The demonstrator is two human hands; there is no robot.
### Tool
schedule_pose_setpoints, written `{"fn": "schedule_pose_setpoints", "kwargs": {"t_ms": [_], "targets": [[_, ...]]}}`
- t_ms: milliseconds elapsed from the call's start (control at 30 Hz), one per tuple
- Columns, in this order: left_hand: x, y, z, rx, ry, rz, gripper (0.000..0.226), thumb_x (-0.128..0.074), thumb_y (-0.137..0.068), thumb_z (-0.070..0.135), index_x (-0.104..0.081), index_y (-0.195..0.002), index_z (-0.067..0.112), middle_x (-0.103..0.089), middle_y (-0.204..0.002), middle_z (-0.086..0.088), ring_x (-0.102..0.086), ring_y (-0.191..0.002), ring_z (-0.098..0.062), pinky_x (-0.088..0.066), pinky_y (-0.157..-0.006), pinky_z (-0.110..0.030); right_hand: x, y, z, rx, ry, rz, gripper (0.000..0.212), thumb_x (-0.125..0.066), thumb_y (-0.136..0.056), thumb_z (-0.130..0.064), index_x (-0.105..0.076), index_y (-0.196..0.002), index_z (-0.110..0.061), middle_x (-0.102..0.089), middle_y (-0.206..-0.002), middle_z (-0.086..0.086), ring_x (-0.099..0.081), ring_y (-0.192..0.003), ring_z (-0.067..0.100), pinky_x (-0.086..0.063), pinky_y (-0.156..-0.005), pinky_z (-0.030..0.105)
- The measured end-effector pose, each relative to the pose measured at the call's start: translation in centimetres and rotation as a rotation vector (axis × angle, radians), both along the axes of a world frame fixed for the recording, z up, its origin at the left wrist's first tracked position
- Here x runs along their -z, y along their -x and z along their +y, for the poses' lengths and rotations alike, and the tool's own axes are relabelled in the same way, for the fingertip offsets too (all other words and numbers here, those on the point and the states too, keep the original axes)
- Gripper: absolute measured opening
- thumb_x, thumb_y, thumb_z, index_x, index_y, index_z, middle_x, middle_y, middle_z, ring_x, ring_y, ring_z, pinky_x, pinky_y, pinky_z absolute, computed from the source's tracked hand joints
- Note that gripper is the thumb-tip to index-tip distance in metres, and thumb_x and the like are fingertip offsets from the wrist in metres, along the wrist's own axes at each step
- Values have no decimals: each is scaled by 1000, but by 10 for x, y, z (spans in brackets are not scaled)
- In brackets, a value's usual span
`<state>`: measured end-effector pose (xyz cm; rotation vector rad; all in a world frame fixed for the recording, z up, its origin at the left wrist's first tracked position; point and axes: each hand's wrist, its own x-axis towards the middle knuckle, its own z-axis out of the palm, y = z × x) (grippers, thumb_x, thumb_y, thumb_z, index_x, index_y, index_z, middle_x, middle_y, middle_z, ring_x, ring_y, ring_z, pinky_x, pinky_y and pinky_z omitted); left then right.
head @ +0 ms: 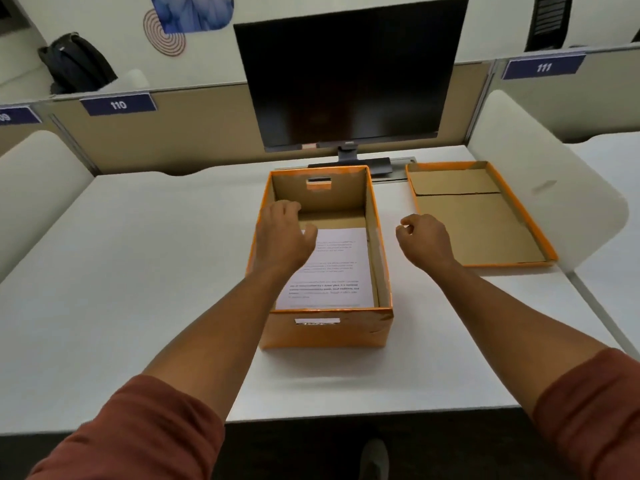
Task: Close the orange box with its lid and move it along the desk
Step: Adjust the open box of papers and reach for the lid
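Observation:
An open orange box [325,332] stands on the white desk [138,271] in front of me, with printed sheets of paper [332,271] lying inside. Its orange lid [478,216] lies upside down on the desk to the right, brown inner side up. My left hand [284,230] hovers over the box's left wall, fingers spread, holding nothing. My right hand [424,240] is in the air between the box and the lid, fingers loosely curled, empty and touching neither.
A dark monitor [346,74] on a stand rises just behind the box. White side dividers [540,188] flank the desk left and right. Partition labels 110 and 111 hang on the back panel. A black backpack [76,64] sits beyond the partition.

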<state>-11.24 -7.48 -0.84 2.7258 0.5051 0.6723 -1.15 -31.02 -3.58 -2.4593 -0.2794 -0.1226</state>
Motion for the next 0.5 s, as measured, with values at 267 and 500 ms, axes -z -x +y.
{"fn": "schedule_pose_setpoints", "kwargs": {"t_ms": [267,500], "targets": [[-7,-76,-91,396,176,-31,35,-54,-92,33,-61,-122,17,-65,-120,-2,-53,-116,-19,-50,-90,-35,14,-33,-47,82,114,39,36,-55,-90,-23,-64,-122,-9,-61,-116,17,-59,-103,34,-40,-77,32],[2,-133,-155,593,280,93,37,-52,-93,32,-59,-126,16,-68,-118,-2,-62,-105,-17,-53,-87,-33,44,-62,-73,111,264,133,41,-61,-89,-34,-61,-124,-11,-58,-119,15,-60,-105,34,-48,-82,38]]}}
